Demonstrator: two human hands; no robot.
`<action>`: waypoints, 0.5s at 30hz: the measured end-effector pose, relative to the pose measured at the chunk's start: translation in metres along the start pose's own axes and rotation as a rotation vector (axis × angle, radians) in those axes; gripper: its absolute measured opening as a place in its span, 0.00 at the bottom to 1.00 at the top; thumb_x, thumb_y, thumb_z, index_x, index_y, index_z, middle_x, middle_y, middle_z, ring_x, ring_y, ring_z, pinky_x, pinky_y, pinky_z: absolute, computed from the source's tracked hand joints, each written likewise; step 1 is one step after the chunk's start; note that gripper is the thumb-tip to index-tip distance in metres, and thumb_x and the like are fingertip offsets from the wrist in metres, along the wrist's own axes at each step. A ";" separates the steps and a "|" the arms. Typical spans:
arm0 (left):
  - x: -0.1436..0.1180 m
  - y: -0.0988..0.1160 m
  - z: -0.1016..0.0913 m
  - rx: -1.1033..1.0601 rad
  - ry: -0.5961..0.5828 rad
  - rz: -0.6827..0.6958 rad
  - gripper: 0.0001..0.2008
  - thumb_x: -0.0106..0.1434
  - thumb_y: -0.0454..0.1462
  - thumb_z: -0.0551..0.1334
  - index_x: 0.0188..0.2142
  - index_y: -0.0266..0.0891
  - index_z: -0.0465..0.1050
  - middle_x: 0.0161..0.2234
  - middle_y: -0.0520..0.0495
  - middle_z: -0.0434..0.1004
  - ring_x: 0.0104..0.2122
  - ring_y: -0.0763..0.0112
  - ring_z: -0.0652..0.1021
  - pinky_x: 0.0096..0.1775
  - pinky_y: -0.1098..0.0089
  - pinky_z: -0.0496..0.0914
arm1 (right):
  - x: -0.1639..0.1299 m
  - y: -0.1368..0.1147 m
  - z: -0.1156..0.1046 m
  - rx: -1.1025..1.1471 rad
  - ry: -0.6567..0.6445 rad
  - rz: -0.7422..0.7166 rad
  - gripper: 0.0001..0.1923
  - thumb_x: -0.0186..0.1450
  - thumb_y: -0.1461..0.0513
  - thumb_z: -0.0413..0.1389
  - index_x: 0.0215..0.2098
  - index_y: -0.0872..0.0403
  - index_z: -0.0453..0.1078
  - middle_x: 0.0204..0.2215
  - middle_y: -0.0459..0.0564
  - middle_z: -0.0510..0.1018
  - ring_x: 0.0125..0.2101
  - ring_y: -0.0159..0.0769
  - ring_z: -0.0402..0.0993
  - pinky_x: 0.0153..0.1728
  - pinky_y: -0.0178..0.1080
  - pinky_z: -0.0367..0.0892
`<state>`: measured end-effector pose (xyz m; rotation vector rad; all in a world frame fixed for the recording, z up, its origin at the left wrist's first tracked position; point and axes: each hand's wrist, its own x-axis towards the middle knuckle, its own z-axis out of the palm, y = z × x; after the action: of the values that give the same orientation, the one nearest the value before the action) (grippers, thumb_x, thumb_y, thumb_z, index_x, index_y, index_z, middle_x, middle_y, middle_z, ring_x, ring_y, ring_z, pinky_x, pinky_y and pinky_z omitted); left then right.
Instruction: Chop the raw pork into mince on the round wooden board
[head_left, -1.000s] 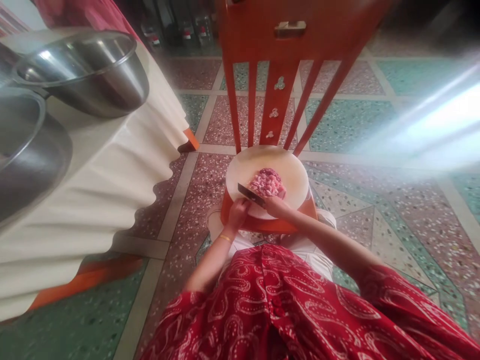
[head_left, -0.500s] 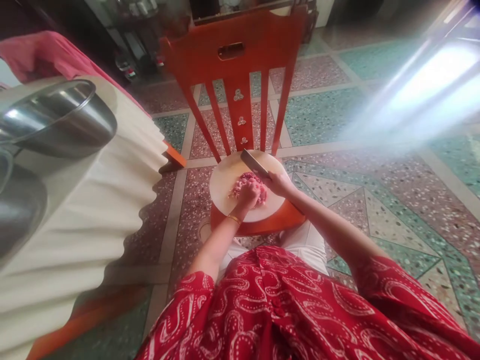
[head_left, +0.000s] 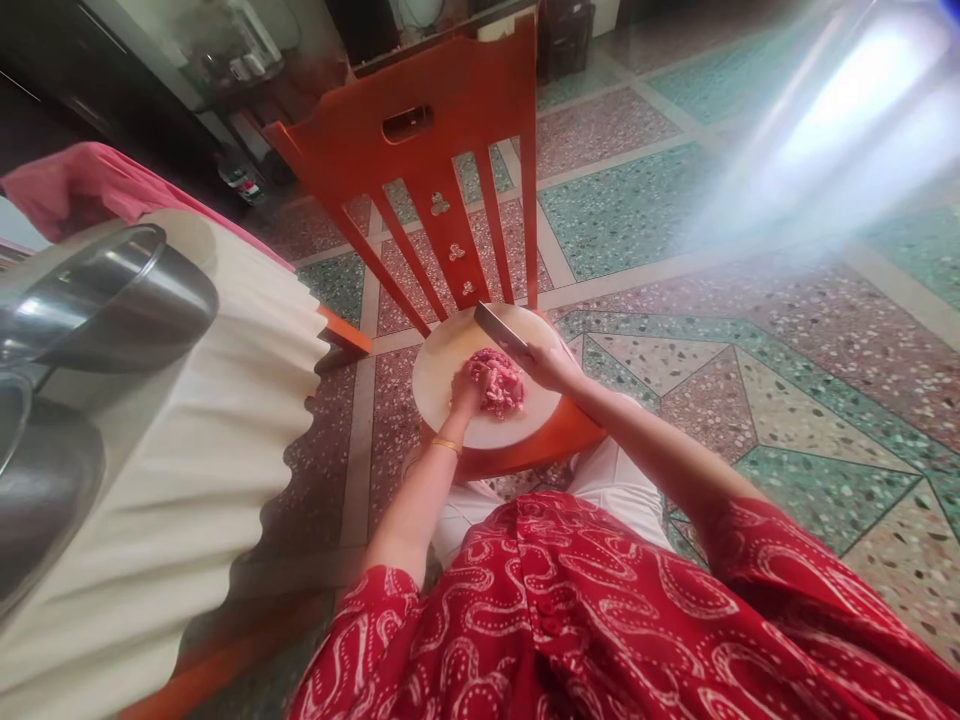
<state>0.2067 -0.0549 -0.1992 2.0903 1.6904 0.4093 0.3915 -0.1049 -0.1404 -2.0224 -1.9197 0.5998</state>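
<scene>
On a round pale cutting board [head_left: 433, 385] lies a heap of chopped raw meat [head_left: 501, 385]. My left hand [head_left: 466, 388] presses against the left side of this heap; its fingers blend into the meat, so their closure is unclear. A cleaver [head_left: 499, 328] is in my right hand [head_left: 551, 368], which is closed around its handle. The dark blade points up and left, above the board's far part and just beyond the meat. Both hands are over the board.
The board rests on the seat of a red-brown wooden chair [head_left: 480, 462], its slatted back rising behind. At left, steel pots [head_left: 142, 315] stand on a table with a cream cloth [head_left: 247, 400]. A pink cloth [head_left: 97, 180] hangs beyond them. The floor [head_left: 622, 220] is patterned terrazzo.
My left hand has moved from on top of the meat to its left side, exposing more of the heap. The cleaver stays in my right hand at nearly the same spot. The view has tilted.
</scene>
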 end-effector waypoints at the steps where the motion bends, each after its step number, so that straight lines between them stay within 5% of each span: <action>1: -0.002 0.003 0.004 0.016 -0.025 0.021 0.12 0.66 0.40 0.55 0.43 0.36 0.72 0.39 0.40 0.77 0.38 0.62 0.76 0.41 0.66 0.67 | 0.000 -0.001 0.000 -0.007 0.000 0.008 0.23 0.72 0.51 0.42 0.49 0.57 0.71 0.39 0.58 0.79 0.41 0.42 0.74 0.39 0.35 0.63; 5: -0.019 0.024 0.035 0.236 -0.142 0.219 0.13 0.63 0.41 0.59 0.38 0.32 0.74 0.37 0.34 0.76 0.40 0.52 0.76 0.43 0.60 0.66 | -0.001 -0.002 -0.002 -0.026 -0.005 0.003 0.24 0.72 0.51 0.42 0.51 0.57 0.70 0.39 0.59 0.79 0.41 0.43 0.73 0.39 0.36 0.63; 9: -0.024 0.035 0.056 0.305 -0.239 0.258 0.12 0.56 0.39 0.66 0.35 0.31 0.75 0.32 0.34 0.76 0.39 0.49 0.77 0.44 0.57 0.66 | -0.007 0.005 -0.004 -0.018 0.000 -0.013 0.25 0.72 0.51 0.41 0.53 0.59 0.69 0.40 0.60 0.79 0.41 0.43 0.74 0.39 0.36 0.63; 12: -0.014 0.026 0.047 0.093 -0.231 0.200 0.09 0.56 0.38 0.65 0.33 0.34 0.74 0.32 0.37 0.76 0.38 0.54 0.77 0.43 0.61 0.68 | -0.008 0.011 -0.006 -0.020 0.011 -0.013 0.24 0.72 0.52 0.42 0.52 0.58 0.69 0.40 0.60 0.79 0.41 0.43 0.74 0.39 0.36 0.63; 15: -0.005 0.000 0.021 -0.342 -0.078 -0.042 0.10 0.62 0.42 0.60 0.31 0.36 0.72 0.31 0.41 0.76 0.33 0.64 0.75 0.37 0.68 0.68 | -0.006 0.013 -0.004 -0.021 -0.011 -0.036 0.23 0.72 0.52 0.42 0.50 0.57 0.70 0.40 0.59 0.79 0.40 0.42 0.74 0.39 0.35 0.64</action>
<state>0.2156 -0.0630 -0.2175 1.7963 1.4970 0.5537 0.4045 -0.1117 -0.1420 -1.9965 -1.9725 0.5860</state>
